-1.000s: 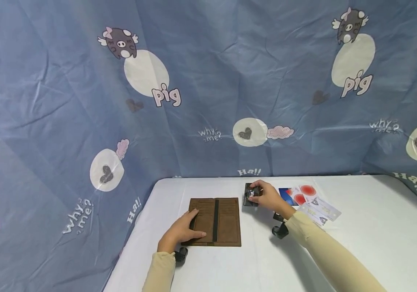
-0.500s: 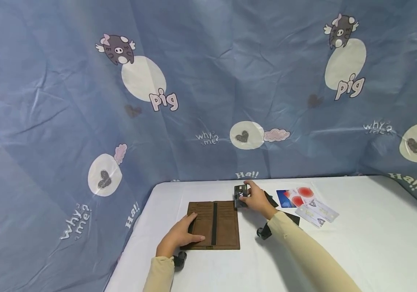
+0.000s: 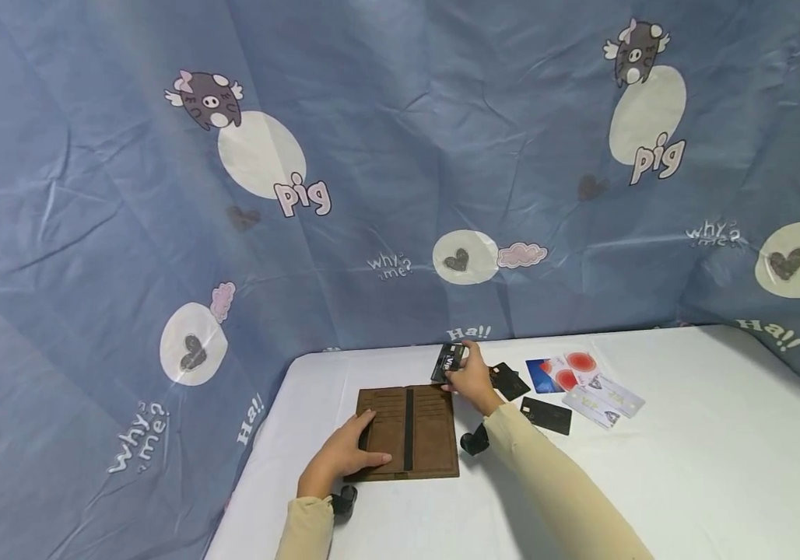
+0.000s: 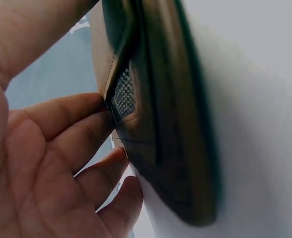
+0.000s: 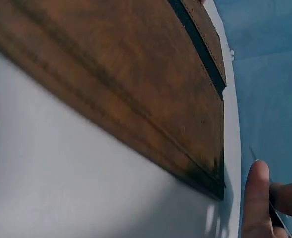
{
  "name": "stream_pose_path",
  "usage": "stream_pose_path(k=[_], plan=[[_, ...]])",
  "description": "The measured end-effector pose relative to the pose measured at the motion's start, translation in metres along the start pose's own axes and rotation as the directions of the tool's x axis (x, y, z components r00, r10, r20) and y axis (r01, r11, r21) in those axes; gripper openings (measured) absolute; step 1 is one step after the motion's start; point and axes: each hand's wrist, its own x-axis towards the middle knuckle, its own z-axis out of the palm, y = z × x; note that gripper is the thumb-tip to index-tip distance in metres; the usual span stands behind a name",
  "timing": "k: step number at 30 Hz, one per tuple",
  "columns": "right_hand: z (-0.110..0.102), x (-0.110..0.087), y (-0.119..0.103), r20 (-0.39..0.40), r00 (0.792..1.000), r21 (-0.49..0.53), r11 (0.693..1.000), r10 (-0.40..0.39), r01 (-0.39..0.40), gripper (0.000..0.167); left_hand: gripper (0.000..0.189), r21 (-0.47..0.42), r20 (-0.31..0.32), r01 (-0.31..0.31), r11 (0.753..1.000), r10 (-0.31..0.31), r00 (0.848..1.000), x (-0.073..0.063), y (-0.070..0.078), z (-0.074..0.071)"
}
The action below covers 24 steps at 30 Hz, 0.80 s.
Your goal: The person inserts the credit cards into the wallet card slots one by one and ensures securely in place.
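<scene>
A brown wallet [image 3: 432, 435] lies spread flat on the white table, with card slots on both halves and a black strap down the middle. My left hand [image 3: 347, 453] rests on its left half, thumb lying over the leather. In the left wrist view several fingertips [image 4: 118, 154] touch the wallet's edge beside a small mesh-like patch. Just beyond the wallet's top right corner, my right hand [image 3: 471, 381] pinches a black card [image 3: 447, 359] marked VIP. Only a thin dark edge of that card shows in the right wrist view, between thumb and finger.
Right of the right hand lie black cards [image 3: 509, 381], another black card [image 3: 547, 416], a blue card [image 3: 542, 376], red-and-white cards [image 3: 580, 361] and silver VIP cards [image 3: 592, 406]. A blue printed cloth [image 3: 386, 194] hangs behind the table [image 3: 694, 451].
My right hand has carried the black card left, from near the other cards to the wallet's top right corner, and the card is now tilted. The left hand stays on the wallet.
</scene>
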Motion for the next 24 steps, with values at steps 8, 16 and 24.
stream_pose_path(k=[8, 16, 24], plan=[[0.016, 0.0, 0.003, 0.105, 0.994, 0.109, 0.994, 0.015, -0.026, 0.086, 0.093, -0.003, -0.002, 0.016, 1.0, -0.016, 1.0, 0.0, -0.003, 0.001], [0.027, -0.007, 0.006, 0.181, 0.983, 0.083, 0.997, -0.018, 0.002, 0.082, 0.094, -0.011, -0.001, 0.014, 1.0, -0.014, 1.0, 0.0, -0.007, 0.001], [0.037, -0.01, 0.003, 0.198, 0.98, -0.031, 0.999, -0.033, 0.039, 0.076, 0.093, -0.004, -0.005, -0.008, 1.0, 0.008, 1.0, 0.001, -0.002, 0.0]])
